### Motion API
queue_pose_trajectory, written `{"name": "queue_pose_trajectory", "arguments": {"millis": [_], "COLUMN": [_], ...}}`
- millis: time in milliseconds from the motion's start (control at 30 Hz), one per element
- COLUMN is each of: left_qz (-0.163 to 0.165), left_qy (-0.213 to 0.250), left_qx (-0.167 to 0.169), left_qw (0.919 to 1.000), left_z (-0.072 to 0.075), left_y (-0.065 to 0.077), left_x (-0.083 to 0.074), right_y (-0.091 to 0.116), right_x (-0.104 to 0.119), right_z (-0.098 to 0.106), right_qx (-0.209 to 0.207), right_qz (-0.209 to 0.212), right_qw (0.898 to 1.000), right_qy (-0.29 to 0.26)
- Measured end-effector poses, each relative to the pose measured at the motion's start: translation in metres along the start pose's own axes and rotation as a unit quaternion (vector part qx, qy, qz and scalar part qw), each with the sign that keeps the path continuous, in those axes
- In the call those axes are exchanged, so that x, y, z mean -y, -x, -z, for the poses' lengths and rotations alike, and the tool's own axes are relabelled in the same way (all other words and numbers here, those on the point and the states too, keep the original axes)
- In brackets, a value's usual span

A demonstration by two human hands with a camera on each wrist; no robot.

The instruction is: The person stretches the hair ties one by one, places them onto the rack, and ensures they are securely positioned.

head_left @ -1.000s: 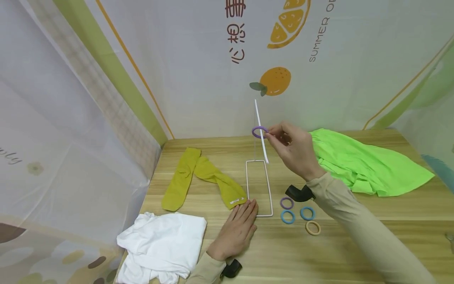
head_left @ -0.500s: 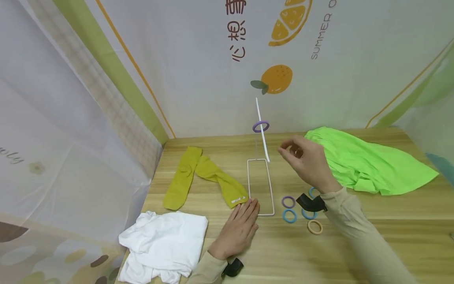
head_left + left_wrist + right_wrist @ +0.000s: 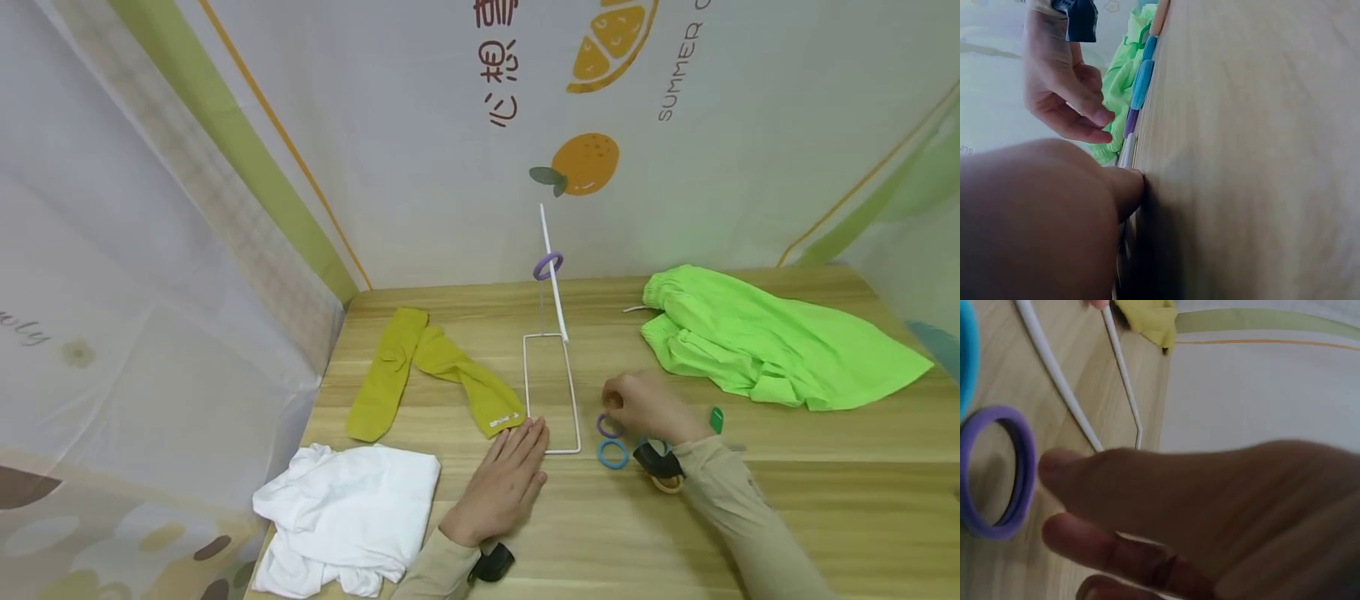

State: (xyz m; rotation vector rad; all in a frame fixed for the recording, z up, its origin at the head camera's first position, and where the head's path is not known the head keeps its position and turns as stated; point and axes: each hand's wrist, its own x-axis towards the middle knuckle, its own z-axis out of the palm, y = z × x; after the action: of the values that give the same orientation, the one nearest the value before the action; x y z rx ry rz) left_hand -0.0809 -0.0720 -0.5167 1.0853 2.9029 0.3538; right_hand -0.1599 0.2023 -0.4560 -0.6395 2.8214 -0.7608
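Observation:
A white wire stand [image 3: 572, 392] has a rectangular base on the table and a slanted white rod [image 3: 557, 302] above it. One purple ring [image 3: 537, 273] hangs around that rod. My left hand [image 3: 498, 483] rests flat, fingers straight, on the near-left corner of the base. Low over the table, my right hand [image 3: 648, 407] is beside a second purple ring [image 3: 1026, 456]. In the right wrist view its thumb and index fingertips are apart, close to that ring, with nothing between them. A blue ring [image 3: 600, 457] lies nearer me. Another blue ring and a tan ring [image 3: 667, 488] are partly hidden by the right wrist.
Mustard-yellow socks [image 3: 386, 387] lie left of the stand, and a crumpled white cloth [image 3: 352, 508] is at the front left. A bright green garment [image 3: 765, 342] covers the back right. Beside the right wrist is a small green object [image 3: 717, 420]. A printed curtain stands behind the table.
My right hand let go of the purple ring on the rod, then came down and toward me to the loose rings. The left hand stayed on the base.

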Motion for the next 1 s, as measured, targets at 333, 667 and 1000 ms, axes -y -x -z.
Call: {"name": "queue_pose_trajectory", "arguments": {"millis": [333, 667, 1000], "left_qz": [0.001, 0.001, -0.006], "left_qy": [0.013, 0.013, -0.004], "left_qx": [-0.009, -0.007, -0.022], "left_qw": [0.9999, 0.9999, 0.9997], "left_z": [0.0, -0.001, -0.001], "left_y": [0.001, -0.001, -0.001], "left_x": [0.0, 0.0, 0.001], "right_y": [-0.003, 0.012, 0.034], "right_x": [-0.005, 0.031, 0.106], "right_z": [-0.015, 0.028, 0.07], "right_qx": [0.0, -0.12, -0.316], "right_qz": [-0.025, 0.076, 0.289], "right_qw": [0.999, 0.986, 0.84], "right_qy": [0.026, -0.09, -0.334]}}
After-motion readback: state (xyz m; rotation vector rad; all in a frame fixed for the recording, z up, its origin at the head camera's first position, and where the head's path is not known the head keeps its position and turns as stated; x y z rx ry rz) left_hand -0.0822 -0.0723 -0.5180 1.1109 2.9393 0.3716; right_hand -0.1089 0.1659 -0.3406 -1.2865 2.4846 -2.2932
